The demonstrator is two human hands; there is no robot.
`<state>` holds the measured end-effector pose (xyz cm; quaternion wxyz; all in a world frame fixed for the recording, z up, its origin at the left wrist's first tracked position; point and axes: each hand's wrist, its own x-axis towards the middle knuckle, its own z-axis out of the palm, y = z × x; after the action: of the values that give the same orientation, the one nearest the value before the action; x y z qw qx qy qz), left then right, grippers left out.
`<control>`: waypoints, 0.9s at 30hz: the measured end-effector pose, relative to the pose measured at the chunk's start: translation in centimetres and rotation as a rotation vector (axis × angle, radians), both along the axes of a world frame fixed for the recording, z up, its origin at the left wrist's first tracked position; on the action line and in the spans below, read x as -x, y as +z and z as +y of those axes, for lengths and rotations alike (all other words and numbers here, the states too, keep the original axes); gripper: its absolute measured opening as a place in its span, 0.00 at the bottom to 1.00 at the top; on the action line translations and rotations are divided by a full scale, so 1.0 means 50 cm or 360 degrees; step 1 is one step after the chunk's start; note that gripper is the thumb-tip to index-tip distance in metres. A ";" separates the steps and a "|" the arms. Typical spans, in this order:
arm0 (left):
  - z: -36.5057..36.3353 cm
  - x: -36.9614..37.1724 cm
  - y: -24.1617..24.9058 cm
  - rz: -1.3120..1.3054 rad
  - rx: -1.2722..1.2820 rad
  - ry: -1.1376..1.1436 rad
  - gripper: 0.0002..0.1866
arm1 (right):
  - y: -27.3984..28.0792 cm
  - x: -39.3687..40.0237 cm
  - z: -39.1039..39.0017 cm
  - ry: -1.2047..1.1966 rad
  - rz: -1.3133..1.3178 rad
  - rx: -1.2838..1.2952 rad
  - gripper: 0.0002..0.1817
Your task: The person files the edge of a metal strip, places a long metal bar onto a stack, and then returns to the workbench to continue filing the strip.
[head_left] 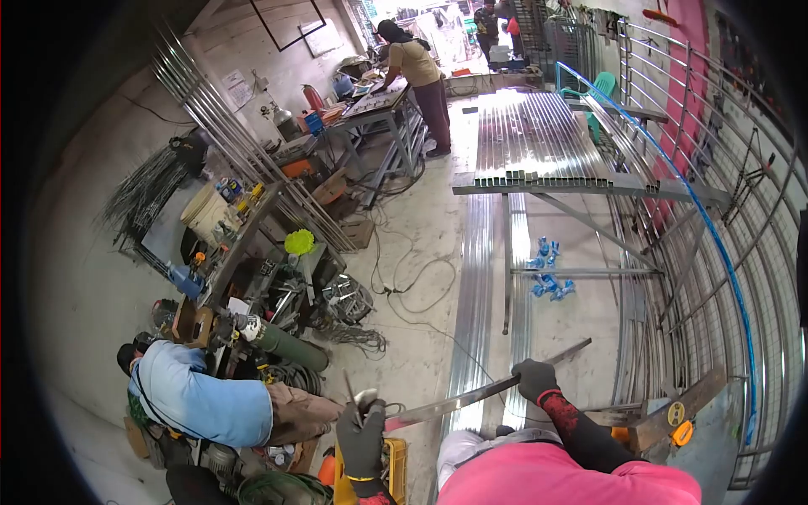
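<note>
My right hand [536,380], in a dark glove, is wrapped around a long flat metal bar [459,405] that slants up to the right. The bar's lower left end looks reddish and lies against or just beside my left hand [362,439]. That hand, also gloved, is closed, with a thin stick [349,387] poking up from it. A small whitish patch shows at its fingertips; I cannot make out what it is. Beneath my left hand stands a yellow crate [395,463].
A rack of metal tubes [539,135] stands ahead, with long strips [473,311] on the floor below. A person in blue [202,391] bends at left near a green gas cylinder [290,347]. Another person [417,71] works at a far table. Cables [404,290] cross the floor.
</note>
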<state>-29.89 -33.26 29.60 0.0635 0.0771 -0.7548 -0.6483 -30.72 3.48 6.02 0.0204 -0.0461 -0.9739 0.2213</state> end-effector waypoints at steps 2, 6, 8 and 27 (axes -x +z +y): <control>0.027 0.012 -0.001 -0.0064 0.0036 -0.0051 0.17 | -0.023 0.000 0.034 -0.0041 0.0006 0.0030 0.10; 0.074 0.040 0.015 -0.0426 0.0190 -0.0289 0.18 | -0.025 0.021 0.100 -0.0430 0.0445 0.0260 0.11; 0.082 0.061 -0.005 -0.0477 0.0039 -0.0462 0.17 | 0.015 0.057 0.139 -0.0607 0.0778 0.0058 0.12; 0.413 0.714 -0.156 0.0502 0.0519 -0.1370 0.17 | 0.272 0.560 0.457 -0.1128 0.1478 0.2341 0.16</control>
<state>-65.60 -12.59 21.78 -0.0855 -0.3522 -0.7911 -0.4928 -58.70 26.32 19.61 0.4389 -0.2483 -0.4129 0.7584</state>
